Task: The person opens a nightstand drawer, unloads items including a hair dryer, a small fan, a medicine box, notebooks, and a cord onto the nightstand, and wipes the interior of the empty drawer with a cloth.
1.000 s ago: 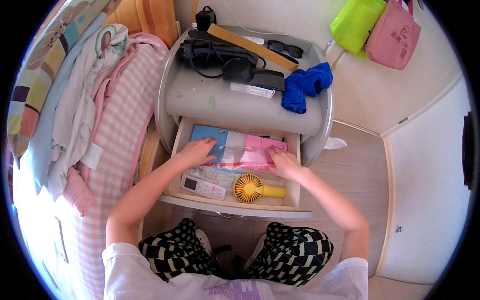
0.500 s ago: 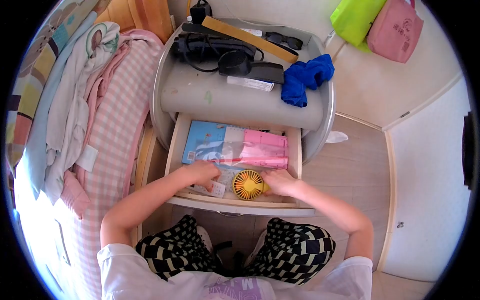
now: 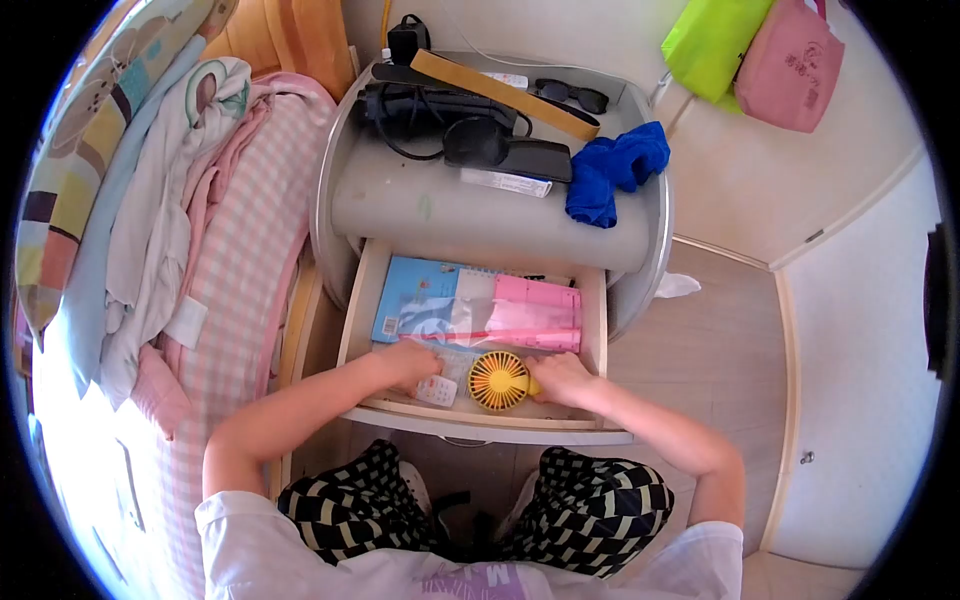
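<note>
A drawer stands pulled out in front of me, and both of my hands reach inside it. My right hand is closed around the handle end of a small yellow handheld fan, whose round grille faces up. My left hand is at the drawer's left side with its fingers curled; whatever is in them is hidden. Just beside those fingers lies a white card-like item with small printed marks. Behind the hands are a clear plastic bag, a blue book and a pink item.
On the grey cabinet top lie a black corded appliance, a tan strip, sunglasses and a blue cloth. A bed with a pink checked cover is at the left. Green and pink bags hang at upper right.
The view has shifted slightly, so the scene sits a little lower. My left hand's fingers look more curled beside the white item. The right hand stays on the fan.
</note>
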Available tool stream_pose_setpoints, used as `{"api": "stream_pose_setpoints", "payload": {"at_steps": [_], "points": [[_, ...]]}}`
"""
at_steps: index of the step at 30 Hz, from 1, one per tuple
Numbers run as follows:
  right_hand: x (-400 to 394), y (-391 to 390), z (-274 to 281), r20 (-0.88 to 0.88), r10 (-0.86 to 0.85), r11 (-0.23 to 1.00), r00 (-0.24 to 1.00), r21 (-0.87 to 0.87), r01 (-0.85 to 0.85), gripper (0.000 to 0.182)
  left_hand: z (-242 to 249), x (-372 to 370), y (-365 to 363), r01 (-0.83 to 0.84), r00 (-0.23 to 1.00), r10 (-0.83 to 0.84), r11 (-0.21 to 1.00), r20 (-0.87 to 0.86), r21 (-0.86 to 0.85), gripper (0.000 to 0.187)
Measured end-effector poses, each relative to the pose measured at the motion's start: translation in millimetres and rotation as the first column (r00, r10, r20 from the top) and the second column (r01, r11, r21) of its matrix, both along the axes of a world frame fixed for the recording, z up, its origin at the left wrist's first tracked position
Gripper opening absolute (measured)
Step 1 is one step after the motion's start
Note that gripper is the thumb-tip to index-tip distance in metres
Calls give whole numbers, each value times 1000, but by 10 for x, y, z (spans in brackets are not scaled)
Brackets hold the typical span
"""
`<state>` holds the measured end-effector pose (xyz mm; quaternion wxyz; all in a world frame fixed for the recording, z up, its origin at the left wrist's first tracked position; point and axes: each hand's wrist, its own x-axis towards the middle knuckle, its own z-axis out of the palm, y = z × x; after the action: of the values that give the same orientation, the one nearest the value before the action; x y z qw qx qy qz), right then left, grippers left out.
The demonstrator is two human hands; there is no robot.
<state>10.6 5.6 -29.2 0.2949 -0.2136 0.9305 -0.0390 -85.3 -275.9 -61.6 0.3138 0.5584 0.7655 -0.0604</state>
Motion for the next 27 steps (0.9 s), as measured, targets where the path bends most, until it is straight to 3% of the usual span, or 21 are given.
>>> {"api": "stream_pose_setpoints", "payload": {"at_steps": [5, 7, 14, 16, 17, 19, 23, 26, 27], "points": [[-12, -22, 206, -30, -4, 1000, 1000, -2, 4, 59, 2, 26, -22, 12, 1000, -8, 993, -28, 120, 60], [-28, -25, 242, -39, -59, 998, 998, -8, 58, 59, 166, 103, 45, 21, 998, -16, 997, -56, 80, 63], [-6, 49, 375, -102, -140, 989, 985, -53, 135, 68, 8, 127, 53, 94, 992, -89, 994, -89, 51, 65], [25, 108, 317, -290, -111, 988, 950, -138, 74, 64, 177, 67, 40, -39, 998, 43, 994, -40, 102, 68], [10, 121, 333, -293, -111, 988, 950, -138, 73, 64, 286, 43, 37, -39, 998, 43, 994, -43, 102, 68], [-55, 107, 515, -120, -216, 974, 969, -94, 205, 59, 636, -9, 45, -162, 984, 172, 969, -41, 189, 68], [-128, 133, 921, -237, -250, 962, 939, -172, 213, 57, 968, -175, -10, -161, 964, 215, 939, -153, 305, 65], [-232, 139, 1275, -357, -382, 903, 853, -340, 262, 51, 1436, -286, 25, -136, 925, 262, 906, -277, 402, 62], [-285, 152, 1370, -361, -378, 905, 853, -339, 257, 51, 1528, -327, 30, -84, 873, 291, 880, -391, 467, 57]]}}
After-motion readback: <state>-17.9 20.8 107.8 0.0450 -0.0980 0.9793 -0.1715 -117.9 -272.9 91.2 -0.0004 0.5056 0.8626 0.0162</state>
